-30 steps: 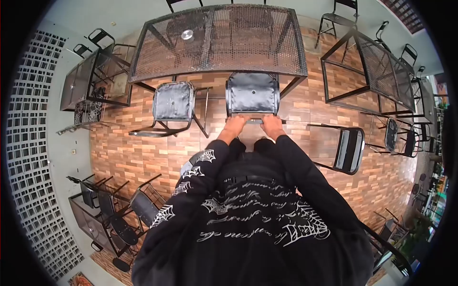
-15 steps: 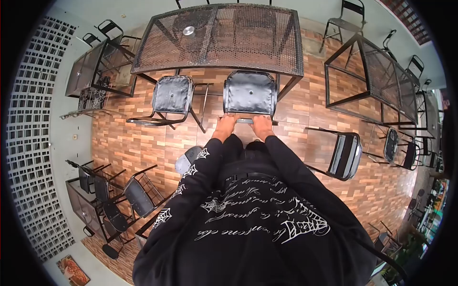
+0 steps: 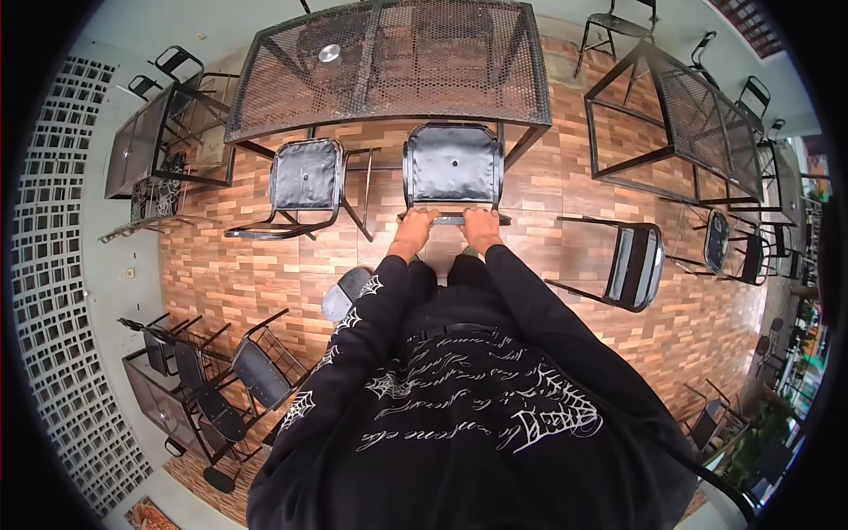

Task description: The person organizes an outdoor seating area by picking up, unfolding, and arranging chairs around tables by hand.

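A metal chair [image 3: 453,166] with a black padded seat stands in front of me, its seat's far edge at the near side of a mesh-topped table [image 3: 389,66]. My left hand [image 3: 415,228] is closed over the left part of the chair's top back rail, and my right hand [image 3: 481,225] grips the same rail on the right. A short stretch of rail shows between the two hands. To the left, a second black chair [image 3: 306,175] stands angled beside the same table, apart from my hands.
A round metal ashtray-like disc [image 3: 330,53] lies on the mesh table. Another black chair [image 3: 634,265] stands to my right. A mesh table [image 3: 698,119] is at the far right. Several chairs [image 3: 261,371] crowd a table at lower left. A grey chair seat [image 3: 347,294] shows near my left arm.
The view has shifted slightly, so the table and chairs sit a little further left and higher. Both hands keep their hold on the chair's back rail.
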Demonstrator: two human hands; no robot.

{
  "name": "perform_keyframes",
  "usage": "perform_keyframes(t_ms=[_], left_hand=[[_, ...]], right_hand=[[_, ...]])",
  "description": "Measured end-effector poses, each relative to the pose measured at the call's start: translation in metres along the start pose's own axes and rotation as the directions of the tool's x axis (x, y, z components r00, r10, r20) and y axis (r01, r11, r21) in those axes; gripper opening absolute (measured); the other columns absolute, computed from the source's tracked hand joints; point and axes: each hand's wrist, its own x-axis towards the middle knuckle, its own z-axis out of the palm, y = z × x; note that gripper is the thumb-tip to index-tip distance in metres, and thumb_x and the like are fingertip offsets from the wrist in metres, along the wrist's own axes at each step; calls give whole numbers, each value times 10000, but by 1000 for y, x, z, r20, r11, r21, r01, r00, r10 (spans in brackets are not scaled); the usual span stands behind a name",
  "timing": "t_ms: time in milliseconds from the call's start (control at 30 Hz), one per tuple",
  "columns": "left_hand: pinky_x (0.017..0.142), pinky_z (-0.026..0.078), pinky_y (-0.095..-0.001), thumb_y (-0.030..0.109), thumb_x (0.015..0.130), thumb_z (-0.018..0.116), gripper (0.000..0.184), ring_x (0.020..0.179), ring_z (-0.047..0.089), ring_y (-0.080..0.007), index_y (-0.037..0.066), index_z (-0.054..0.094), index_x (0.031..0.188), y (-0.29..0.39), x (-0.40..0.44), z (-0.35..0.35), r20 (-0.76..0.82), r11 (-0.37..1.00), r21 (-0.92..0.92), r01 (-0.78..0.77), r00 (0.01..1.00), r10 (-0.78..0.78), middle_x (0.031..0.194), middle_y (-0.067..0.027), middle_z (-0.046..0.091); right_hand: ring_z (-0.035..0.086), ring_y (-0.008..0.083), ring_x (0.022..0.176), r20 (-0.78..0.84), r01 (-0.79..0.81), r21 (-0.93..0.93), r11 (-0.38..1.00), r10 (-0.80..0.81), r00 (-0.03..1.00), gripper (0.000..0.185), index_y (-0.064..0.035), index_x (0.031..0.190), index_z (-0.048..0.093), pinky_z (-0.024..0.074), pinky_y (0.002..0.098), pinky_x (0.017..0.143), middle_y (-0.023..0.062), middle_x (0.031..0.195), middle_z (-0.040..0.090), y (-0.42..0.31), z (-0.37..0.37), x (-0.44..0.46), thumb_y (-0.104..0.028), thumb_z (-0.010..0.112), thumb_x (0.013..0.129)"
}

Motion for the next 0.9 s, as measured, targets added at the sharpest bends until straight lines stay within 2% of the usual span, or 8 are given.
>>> perform_keyframes(t_ms=[200, 300, 367, 533, 600, 633, 767, 900], left_hand=[[846, 513, -477, 104, 869, 612, 302, 1011, 598, -389, 197, 618, 1156, -7, -2, 0, 40, 1000, 0, 18, 999, -18, 994, -168, 666], [866, 495, -523, 105, 869, 612, 320, 1042, 594, -373, 208, 618, 1171, -1, -3, 0, 68, 999, 9, 37, 997, -38, 1014, -161, 666], [945, 360, -722, 106, 907, 545, 292, 1171, 547, -325, 217, 610, 1169, 3, -6, -4, 96, 992, -45, 118, 989, -114, 1152, -73, 637], [955, 348, -727, 112, 928, 462, 303, 1200, 528, -307, 211, 608, 1175, -12, -2, 6, 116, 993, -51, 102, 989, -96, 1201, -66, 617], [915, 420, -657, 74, 881, 577, 330, 1130, 554, -338, 191, 569, 1189, -12, -6, 3, 42, 998, -59, 13, 999, -10, 1120, -88, 621], [924, 408, -670, 61, 885, 556, 322, 1167, 518, -333, 172, 543, 1187, -11, -7, 1, 89, 999, -49, 12, 996, -8, 1164, -91, 581], [970, 355, -687, 68, 873, 561, 357, 1228, 440, -311, 160, 524, 1216, -9, -14, 9, 25, 998, -58, 29, 999, -27, 1210, -73, 537], [999, 305, -709, 126, 867, 589, 351, 1229, 441, -299, 166, 532, 1212, -2, -18, 7, -4, 993, -85, 81, 997, -81, 1209, -57, 529]], right_hand=[[663, 297, 917, 64, -30, -18, 999, 31, 997, 292, -115, 948, 685, 451, 463, 864, 113, 912, 696, -4, 2, -2, -387, 677, 842], [666, 315, 885, 51, -20, 19, 1000, 19, 998, 286, -111, 947, 681, 457, 450, 853, 132, 874, 696, -1, 0, -6, -376, 681, 839], [668, 335, 845, 22, 10, 31, 999, -11, 1000, 276, -108, 936, 679, 475, 448, 813, 144, 810, 691, 0, 2, -6, -364, 684, 833], [666, 334, 851, 50, -21, 34, 999, 19, 999, 245, -117, 941, 681, 477, 466, 802, 143, 823, 691, -7, -10, -7, -332, 687, 824], [666, 339, 848, 15, 16, 44, 999, -17, 1000, 236, -115, 933, 679, 477, 459, 802, 132, 816, 694, -4, -9, -9, -323, 687, 821], [666, 339, 848, 16, 30, 42, 999, -31, 999, 236, -115, 933, 679, 477, 459, 802, 132, 816, 694, -4, -8, -9, -323, 687, 821], [667, 342, 838, 20, 36, 33, 999, -37, 999, 237, -106, 924, 671, 480, 467, 789, 127, 798, 694, -3, -8, -9, -316, 694, 814], [671, 342, 821, 11, 44, 34, 998, -45, 999, 245, -95, 900, 656, 488, 478, 776, 132, 792, 691, -2, -5, -8, -317, 701, 806]])
